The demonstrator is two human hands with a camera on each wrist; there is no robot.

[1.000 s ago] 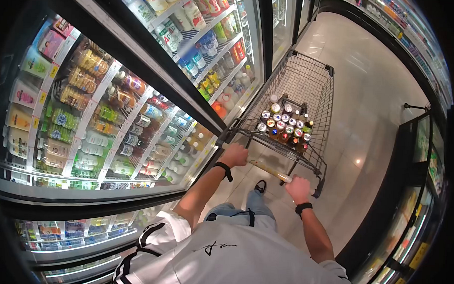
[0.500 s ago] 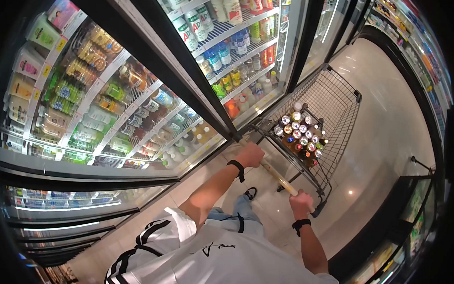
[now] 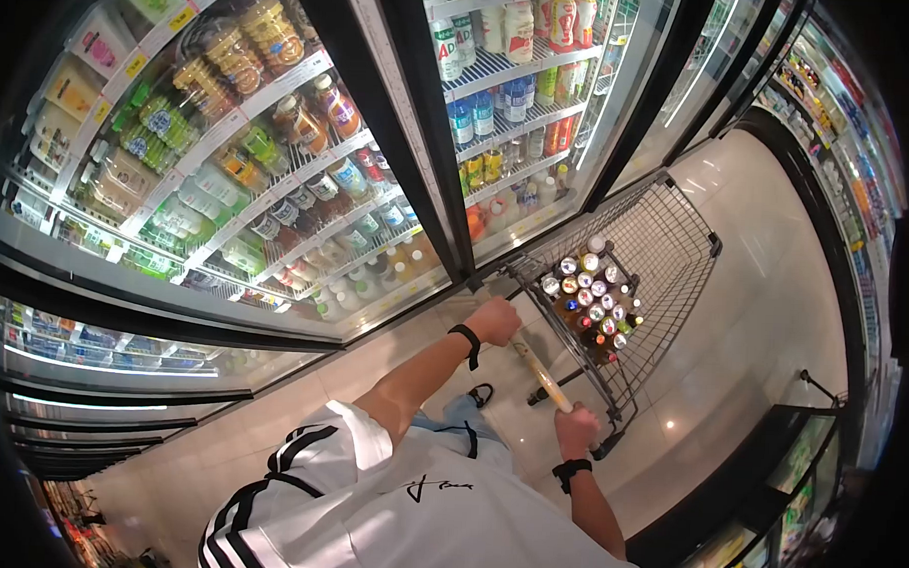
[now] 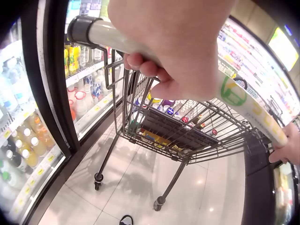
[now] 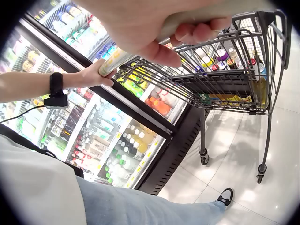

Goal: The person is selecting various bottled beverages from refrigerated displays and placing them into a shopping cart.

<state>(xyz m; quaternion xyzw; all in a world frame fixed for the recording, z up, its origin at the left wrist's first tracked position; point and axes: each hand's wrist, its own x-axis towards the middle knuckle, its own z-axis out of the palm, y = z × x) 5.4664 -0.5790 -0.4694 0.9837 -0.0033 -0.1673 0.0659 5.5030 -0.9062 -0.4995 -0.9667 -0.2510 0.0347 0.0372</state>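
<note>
My left hand (image 3: 495, 320) grips the left part of the shopping cart's handle bar (image 3: 541, 376), its fingers curled round it in the left wrist view. Farther right along the same bar, my right hand (image 3: 576, 431) holds on, fingers wrapped under it in the right wrist view. The wire shopping cart (image 3: 666, 251) stands ahead of me. Several capped bottles (image 3: 596, 297) stand packed together in the near end of its basket. A printed green logo (image 4: 233, 93) shows on the bar between the hands.
Glass-doored drink coolers (image 3: 457, 204) run along the left, close to the cart's left side. Low black display cases (image 3: 737, 494) line the right. Tiled floor (image 3: 754, 315) stretches ahead to a curved shelf (image 3: 838, 187). My shoe (image 3: 482, 394) is behind the cart.
The view has turned left, bringing the coolers farther into the middle. The cart's handle now slants more steeply in the head view. Both hands have kept their hold on it.
</note>
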